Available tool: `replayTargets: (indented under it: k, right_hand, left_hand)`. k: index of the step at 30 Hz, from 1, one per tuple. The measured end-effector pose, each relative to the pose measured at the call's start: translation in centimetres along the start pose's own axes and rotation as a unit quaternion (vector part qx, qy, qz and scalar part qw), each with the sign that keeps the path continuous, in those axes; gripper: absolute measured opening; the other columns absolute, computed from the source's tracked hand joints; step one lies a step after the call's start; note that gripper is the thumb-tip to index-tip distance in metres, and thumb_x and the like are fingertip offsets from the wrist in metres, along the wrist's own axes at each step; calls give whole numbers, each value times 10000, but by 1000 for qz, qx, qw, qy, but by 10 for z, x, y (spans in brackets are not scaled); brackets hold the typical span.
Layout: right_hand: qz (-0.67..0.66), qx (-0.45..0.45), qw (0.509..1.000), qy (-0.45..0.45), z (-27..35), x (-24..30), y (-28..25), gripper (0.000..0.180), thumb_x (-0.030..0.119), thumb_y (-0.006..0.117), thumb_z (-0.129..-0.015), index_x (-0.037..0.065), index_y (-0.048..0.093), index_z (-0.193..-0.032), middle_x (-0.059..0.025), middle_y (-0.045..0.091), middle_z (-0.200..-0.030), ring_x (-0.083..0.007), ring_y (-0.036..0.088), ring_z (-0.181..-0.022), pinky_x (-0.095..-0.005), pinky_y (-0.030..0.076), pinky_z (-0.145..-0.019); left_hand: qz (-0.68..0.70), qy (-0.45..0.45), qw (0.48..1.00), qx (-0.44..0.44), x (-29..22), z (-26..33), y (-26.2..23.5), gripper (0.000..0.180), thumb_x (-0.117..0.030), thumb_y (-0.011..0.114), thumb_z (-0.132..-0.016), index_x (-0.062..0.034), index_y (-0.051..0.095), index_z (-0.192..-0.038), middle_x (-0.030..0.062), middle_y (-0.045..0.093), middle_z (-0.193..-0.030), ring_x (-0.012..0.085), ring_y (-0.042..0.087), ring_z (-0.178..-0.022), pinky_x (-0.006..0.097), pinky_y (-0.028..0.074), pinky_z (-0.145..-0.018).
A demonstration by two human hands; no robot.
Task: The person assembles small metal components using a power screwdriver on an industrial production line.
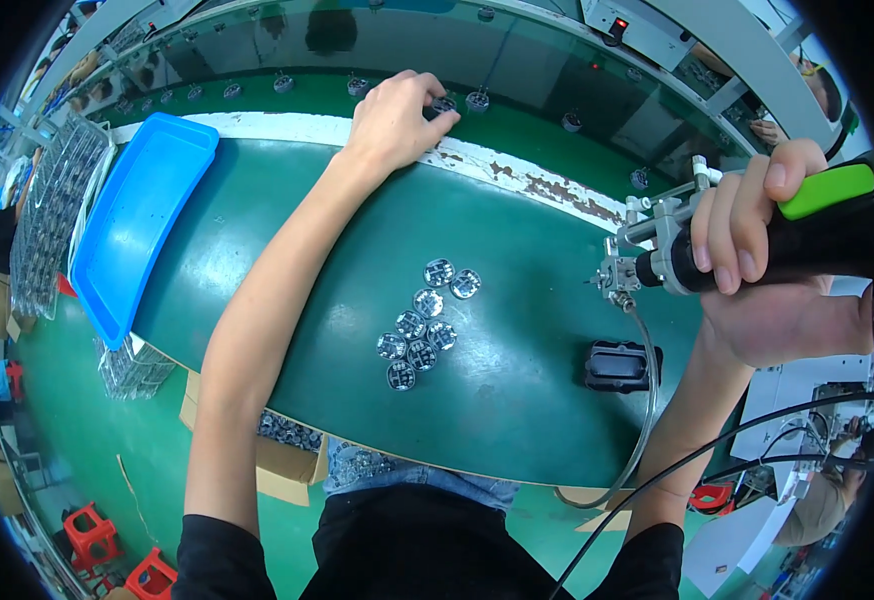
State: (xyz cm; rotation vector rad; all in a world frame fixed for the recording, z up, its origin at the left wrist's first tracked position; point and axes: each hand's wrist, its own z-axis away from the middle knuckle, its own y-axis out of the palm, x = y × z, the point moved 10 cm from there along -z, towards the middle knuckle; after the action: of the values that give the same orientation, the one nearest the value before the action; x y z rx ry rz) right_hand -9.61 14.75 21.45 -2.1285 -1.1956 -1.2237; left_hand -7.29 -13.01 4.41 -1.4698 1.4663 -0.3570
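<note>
My left hand (395, 122) reaches over the white, chipped rail at the far side of the table. Its thumb and fingers close around a small round metal part (444, 104) at the green belt. My right hand (752, 225) is wrapped round a black dispensing gun (817, 245) with a green lever (829, 191). Metal valve fittings (617, 274) form the gun's front end, and a clear hose (651, 390) hangs from it. Several round silver parts (428, 302) lie loosely grouped on the green tabletop (527, 400). A black rectangular holder (617, 366) sits beneath the gun.
A blue tray (147, 225) lies at the table's left end, beside stacked clear trays (52, 215). More round parts (477, 101) stand spaced along the belt. Black cables (717, 440) cross my right forearm. An open carton (287, 465) of parts sits below the front edge.
</note>
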Motion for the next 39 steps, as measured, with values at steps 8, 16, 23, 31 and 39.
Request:
replayTargets:
  k: [8,16,23,31,39]
  right_hand:
    - [7,11,1000,-16,6,3,-1,1024,996,458,-755,35,506,-1106,14,477,-666,-73,480,-504,-225,424,-515]
    - [6,48,999,-14,0,-13,34,1011,983,475,-758,37,507,-1114,10,491,-674,-79,496,-512,-229,434,-525]
    - [-3,77,997,-11,-6,-24,39,999,971,490,-760,39,507,-1120,6,503,-681,-84,511,-519,-233,442,-533]
    - [-14,112,993,-14,-1,-26,37,987,958,506,-763,41,508,-1128,2,518,-689,-90,527,-528,-237,452,-542]
    - [-27,146,989,-21,2,-25,32,974,945,523,-765,43,508,-1135,-2,532,-697,-96,544,-536,-241,461,-552]
  left_hand:
    - [277,293,867,294,-148,79,38,292,-173,839,-834,-56,731,-1078,93,697,-1032,286,645,-1013,420,508,-975]
    - [276,308,837,358,-159,99,53,317,-320,858,-826,-151,781,-1084,-26,701,-1120,195,574,-1134,374,374,-1017]
    - [308,311,845,307,-153,97,50,305,-339,854,-820,-114,756,-1001,2,689,-1091,225,567,-1136,395,377,-1041]
    - [295,311,841,331,-154,98,50,325,-343,855,-814,-110,745,-1013,5,686,-1080,230,565,-1118,384,373,-1030]
    - [284,296,836,365,-156,99,51,361,-317,865,-814,-62,764,-1049,36,692,-1204,234,545,-1182,385,370,-1041]
